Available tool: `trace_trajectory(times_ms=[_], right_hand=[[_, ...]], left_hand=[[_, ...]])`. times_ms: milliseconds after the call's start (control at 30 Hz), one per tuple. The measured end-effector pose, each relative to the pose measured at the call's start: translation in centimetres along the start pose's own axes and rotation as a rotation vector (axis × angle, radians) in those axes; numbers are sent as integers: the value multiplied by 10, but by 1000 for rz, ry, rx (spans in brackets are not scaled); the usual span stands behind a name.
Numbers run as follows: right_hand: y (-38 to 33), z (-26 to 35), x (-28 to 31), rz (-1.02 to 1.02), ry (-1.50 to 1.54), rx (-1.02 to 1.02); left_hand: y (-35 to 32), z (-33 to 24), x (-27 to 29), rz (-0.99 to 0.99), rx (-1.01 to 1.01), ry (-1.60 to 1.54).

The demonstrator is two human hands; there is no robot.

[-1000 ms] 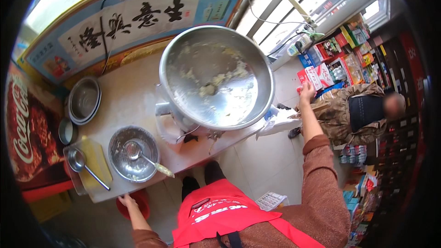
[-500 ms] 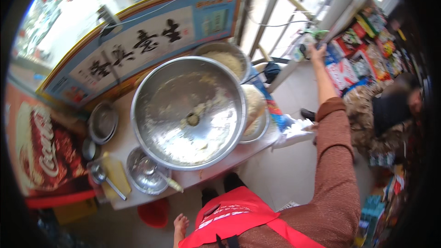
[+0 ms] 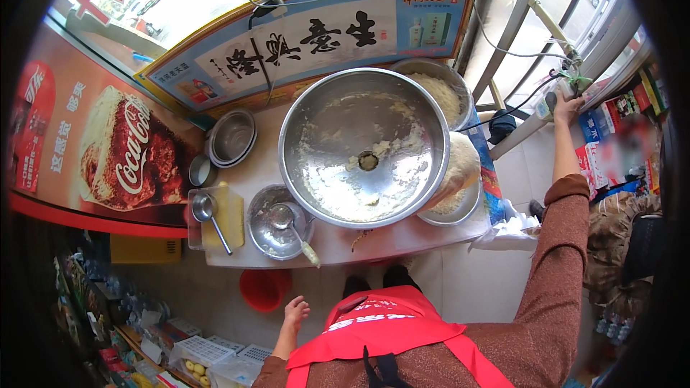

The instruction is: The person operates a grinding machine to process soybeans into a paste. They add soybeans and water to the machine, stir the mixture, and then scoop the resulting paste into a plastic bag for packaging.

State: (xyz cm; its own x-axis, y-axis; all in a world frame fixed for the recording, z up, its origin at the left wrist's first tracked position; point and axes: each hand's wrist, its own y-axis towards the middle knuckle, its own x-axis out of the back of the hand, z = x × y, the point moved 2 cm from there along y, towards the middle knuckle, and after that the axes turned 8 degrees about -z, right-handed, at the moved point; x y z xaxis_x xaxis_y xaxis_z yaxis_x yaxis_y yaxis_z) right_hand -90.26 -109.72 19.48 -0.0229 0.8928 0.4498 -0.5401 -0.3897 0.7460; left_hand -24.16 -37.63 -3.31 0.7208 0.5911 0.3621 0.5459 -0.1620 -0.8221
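Observation:
My right arm [image 3: 564, 223] stretches far out to the right. Its hand [image 3: 568, 105] is closed at a small pale box [image 3: 544, 104] on the metal frame by the window, where a black cable [image 3: 512, 111] runs in; what the fingers grip is partly hidden. Down beside my red apron [image 3: 392, 312], my left hand [image 3: 296, 311] hangs empty, fingers loosely bent and apart. In front of me on the table stands a big steel basin [image 3: 287, 162] with a hole in its middle and whitish crumbs stuck to its inside.
Left on the table [image 3: 338, 248] are a steel bowl [image 3: 262, 244] with a ladle [image 3: 298, 233], a plastic tub [image 3: 194, 226] with another ladle, and stacked bowls [image 3: 233, 136]. Behind the basin sits a grain-filled pot [image 3: 460, 90]. A red bucket [image 3: 262, 289] stands below.
My view has turned, so the table and basin sit further right in the picture. My right hand stays at the pale box; my left still hangs at my side.

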Motion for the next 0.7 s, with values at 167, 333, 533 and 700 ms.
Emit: trace_trajectory(times_ms=[167,333,533,700], right_hand=[[-1,-1,-2,-20,-3,-11],[-1,3,1,27,36,-66],[-1,6,3,90,3,-132],[-2,6,2,86,23,-148]], left_hand=[[-11,11,-2,4,10,15],[-18,14,-1,-17,0,37],[-18,14,-2,-21,-28,10],[-21,14,-7,-31,-23,22]])
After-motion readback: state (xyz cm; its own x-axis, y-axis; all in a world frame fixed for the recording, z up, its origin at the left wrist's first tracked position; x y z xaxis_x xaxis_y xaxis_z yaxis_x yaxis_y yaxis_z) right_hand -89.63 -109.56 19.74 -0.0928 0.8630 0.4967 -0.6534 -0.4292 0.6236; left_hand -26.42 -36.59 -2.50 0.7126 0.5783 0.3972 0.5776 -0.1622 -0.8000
